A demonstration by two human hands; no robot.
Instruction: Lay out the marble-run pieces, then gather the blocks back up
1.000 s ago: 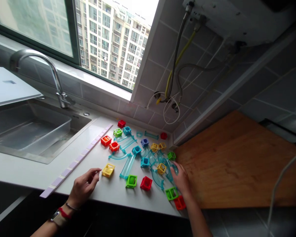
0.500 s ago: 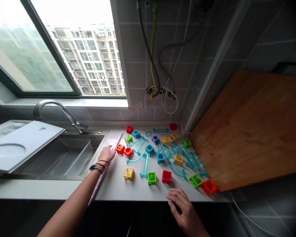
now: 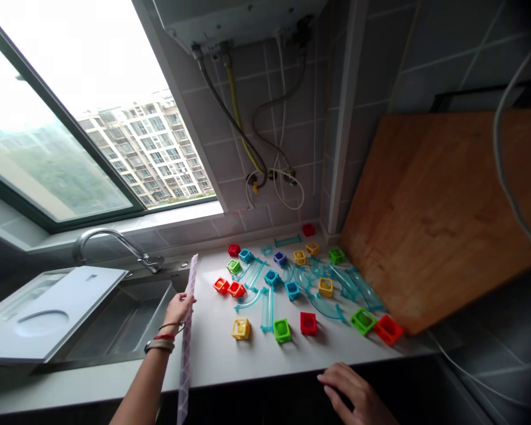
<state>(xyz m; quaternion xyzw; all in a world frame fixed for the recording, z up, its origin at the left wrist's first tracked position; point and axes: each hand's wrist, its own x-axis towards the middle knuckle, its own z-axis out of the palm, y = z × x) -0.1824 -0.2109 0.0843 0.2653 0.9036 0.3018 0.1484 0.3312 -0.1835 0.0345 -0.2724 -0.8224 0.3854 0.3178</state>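
Note:
My left hand (image 3: 181, 307) is closed around the long, pale lilac patterned strip (image 3: 186, 348), which reaches from beside the sink past the counter's front edge. Off the front edge, my right hand (image 3: 351, 389) has loosely bent fingers with nothing in them. Nearest it are a red cube frame (image 3: 308, 323) and a green cube frame (image 3: 282, 330). Two orange-red cube frames (image 3: 229, 287) lie right of my left hand, with a yellow cube frame (image 3: 241, 329) in front. Among the cubes are several clear blue track pieces, one a straight chute (image 3: 268, 309).
To the left is a sink holding a clear plastic bin (image 3: 135, 313), partly under a white board (image 3: 53, 316). A faucet (image 3: 115, 242) arches behind it. A wooden board (image 3: 451, 218) leans at the right, and hoses (image 3: 234, 112) hang on the back wall.
My left hand has gripped the lilac strip and shifted it left, away from the orange-red cubes. My right hand has drifted slightly right and down in view. The camera has tilted.

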